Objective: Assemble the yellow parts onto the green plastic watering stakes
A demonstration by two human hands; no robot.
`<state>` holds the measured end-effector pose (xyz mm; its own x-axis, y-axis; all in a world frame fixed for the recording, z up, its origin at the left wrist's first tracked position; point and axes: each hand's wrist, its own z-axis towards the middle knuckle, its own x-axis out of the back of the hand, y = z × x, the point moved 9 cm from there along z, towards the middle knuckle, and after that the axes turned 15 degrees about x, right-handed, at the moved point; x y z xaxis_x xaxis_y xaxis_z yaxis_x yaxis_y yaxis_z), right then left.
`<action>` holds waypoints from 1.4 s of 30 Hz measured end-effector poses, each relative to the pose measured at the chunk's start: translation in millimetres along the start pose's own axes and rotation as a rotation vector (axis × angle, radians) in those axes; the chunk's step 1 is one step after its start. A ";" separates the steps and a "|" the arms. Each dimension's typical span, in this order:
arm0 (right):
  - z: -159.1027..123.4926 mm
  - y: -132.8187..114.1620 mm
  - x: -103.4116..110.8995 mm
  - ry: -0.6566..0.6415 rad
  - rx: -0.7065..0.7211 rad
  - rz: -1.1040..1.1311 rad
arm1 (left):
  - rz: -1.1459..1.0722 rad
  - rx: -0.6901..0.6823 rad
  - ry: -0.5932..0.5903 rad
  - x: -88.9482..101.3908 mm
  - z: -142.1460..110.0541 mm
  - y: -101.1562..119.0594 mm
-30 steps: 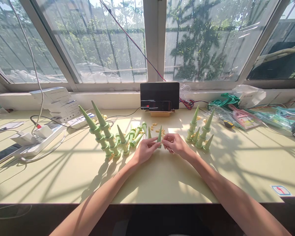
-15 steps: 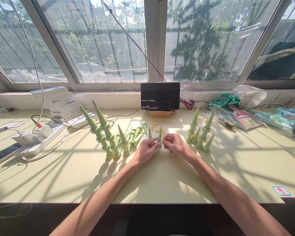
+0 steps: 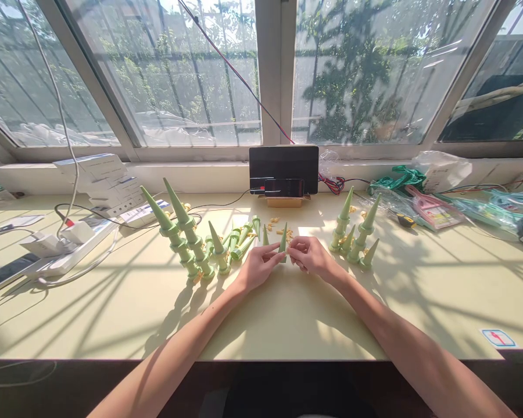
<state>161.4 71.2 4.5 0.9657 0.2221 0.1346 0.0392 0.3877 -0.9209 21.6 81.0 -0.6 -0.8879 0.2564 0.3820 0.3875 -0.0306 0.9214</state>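
Note:
At the middle of the table, my left hand [image 3: 260,266] is closed on a green cone [image 3: 284,238], which stands point up between thumb and fingers. Close against the cone's right side is my right hand [image 3: 310,255], its thumb and forefinger pinched together. Whatever lies in that pinch is too small to make out. Just behind my left hand rises the tip of a second green cone [image 3: 265,235]. Small yellow pieces [image 3: 272,223] are scattered beyond my hands, and loose green stalk-like parts [image 3: 243,235] lie to their left.
Tall green spiked stacks [image 3: 187,226] stand on the left, with more spiked stacks [image 3: 361,232] on the right. A dark tablet [image 3: 283,159] with a phone [image 3: 285,187] before it is at the back. Left are a power strip [image 3: 82,247] and white boxes [image 3: 102,180]; plastic bags [image 3: 440,203] lie right.

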 end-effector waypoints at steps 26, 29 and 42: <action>0.1 3.2 0.8 0.003 -0.024 0.016 | 0.013 -0.036 -0.022 -2.6 -2.0 5.9; 0.1 2.2 0.3 0.008 -0.024 0.048 | 0.018 -0.037 -0.023 -2.5 -1.2 5.2; -1.1 0.6 -1.3 0.020 -0.033 0.104 | -0.002 -0.062 -0.022 -2.1 -1.0 6.4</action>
<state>160.5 70.2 3.4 0.9698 0.2420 0.0307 -0.0534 0.3335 -0.9412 25.7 79.3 4.6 -0.8825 0.2779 0.3795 0.3696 -0.0895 0.9249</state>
